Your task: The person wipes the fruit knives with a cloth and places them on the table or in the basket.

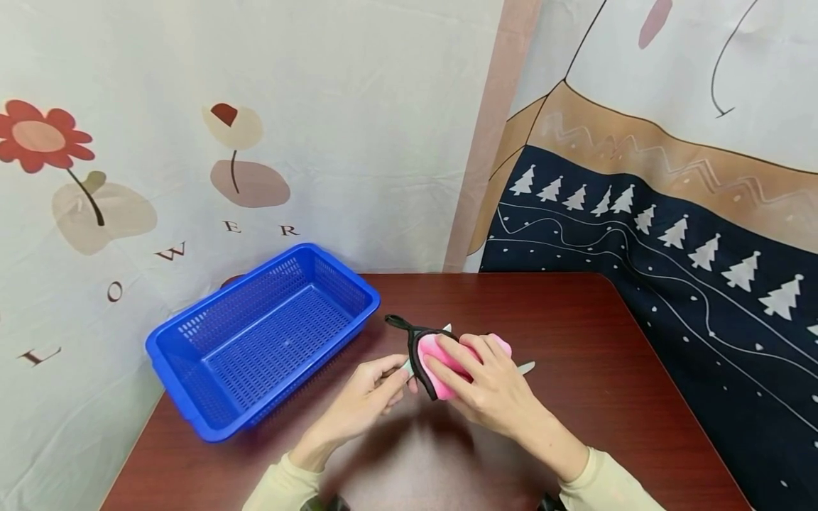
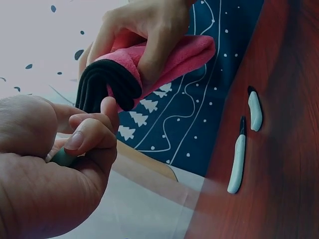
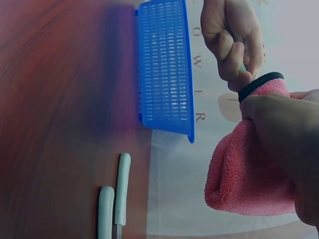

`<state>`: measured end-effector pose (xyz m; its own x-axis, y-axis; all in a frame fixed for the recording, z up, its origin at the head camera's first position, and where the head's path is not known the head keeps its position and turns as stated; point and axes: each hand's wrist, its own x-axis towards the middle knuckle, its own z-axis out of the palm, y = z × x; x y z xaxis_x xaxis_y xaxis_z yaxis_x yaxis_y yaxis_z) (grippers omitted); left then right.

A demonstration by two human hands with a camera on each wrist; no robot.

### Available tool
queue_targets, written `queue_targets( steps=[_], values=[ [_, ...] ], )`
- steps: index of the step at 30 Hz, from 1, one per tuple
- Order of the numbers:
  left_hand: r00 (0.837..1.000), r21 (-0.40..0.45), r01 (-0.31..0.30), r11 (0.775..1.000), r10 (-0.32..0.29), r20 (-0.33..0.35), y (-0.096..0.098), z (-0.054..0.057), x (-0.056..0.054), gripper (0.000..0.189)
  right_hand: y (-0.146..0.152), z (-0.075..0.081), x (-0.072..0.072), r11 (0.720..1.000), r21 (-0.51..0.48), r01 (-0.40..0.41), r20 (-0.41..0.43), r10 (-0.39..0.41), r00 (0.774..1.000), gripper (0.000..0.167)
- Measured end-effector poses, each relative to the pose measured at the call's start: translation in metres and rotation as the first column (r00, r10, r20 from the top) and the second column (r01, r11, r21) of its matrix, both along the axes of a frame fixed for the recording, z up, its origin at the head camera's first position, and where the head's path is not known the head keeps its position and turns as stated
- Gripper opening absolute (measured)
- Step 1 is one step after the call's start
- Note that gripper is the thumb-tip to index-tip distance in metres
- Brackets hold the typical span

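Note:
My left hand (image 1: 371,390) grips a utensil by its pale green handle (image 2: 62,158). The utensil's other end is hidden by a folded pink cloth (image 1: 441,369) with black trim and a black hanging loop (image 1: 396,321). My right hand (image 1: 488,383) holds this cloth around the hidden part, thumb on one side and fingers on the other, close to the left fingers. Below the hands on the table lie two more utensils with pale green handles, one (image 3: 122,189) beside the other (image 3: 105,211); in the head view the cloth and right hand mostly cover them.
An openwork blue plastic basket (image 1: 217,426) stands on the left of the dark red-brown table (image 1: 543,305). Behind the table hangs a printed pale curtain (image 1: 383,142), with a navy tree-patterned cloth (image 1: 671,305) on the right.

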<state>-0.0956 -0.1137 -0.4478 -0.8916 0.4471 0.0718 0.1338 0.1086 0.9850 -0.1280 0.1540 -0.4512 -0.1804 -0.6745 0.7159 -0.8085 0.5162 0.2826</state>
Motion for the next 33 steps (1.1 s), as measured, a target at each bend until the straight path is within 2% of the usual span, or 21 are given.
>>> queue_targets(
  steps=[4,11,18,22,33],
  values=[
    [0.999,-0.004,0.006,1.0,-0.006,-0.031,0.0,0.0,-0.001,0.029,0.003,-0.001,-0.003,1.0,-0.008,0.018,0.005,-0.018,1.0,0.044],
    [0.998,0.0,0.016,1.0,-0.016,-0.059,-0.002,-0.002,-0.001,0.029,0.01,-0.002,-0.007,0.997,0.006,0.073,0.041,-0.073,0.996,0.074],
    [0.997,0.003,0.021,1.0,-0.021,-0.072,-0.003,-0.004,0.0,0.028,0.018,0.0,-0.015,0.995,-0.005,0.1,0.054,-0.1,0.994,0.084],
    [0.997,0.008,0.027,1.0,-0.026,-0.074,-0.003,-0.004,0.0,0.028,0.023,0.002,-0.017,0.992,-0.003,0.128,0.077,-0.127,0.989,0.085],
    [0.998,0.02,0.038,0.999,-0.037,-0.045,-0.004,-0.004,0.001,0.028,0.037,0.006,-0.026,0.985,0.0,0.174,0.119,-0.173,0.978,0.076]
  ],
)
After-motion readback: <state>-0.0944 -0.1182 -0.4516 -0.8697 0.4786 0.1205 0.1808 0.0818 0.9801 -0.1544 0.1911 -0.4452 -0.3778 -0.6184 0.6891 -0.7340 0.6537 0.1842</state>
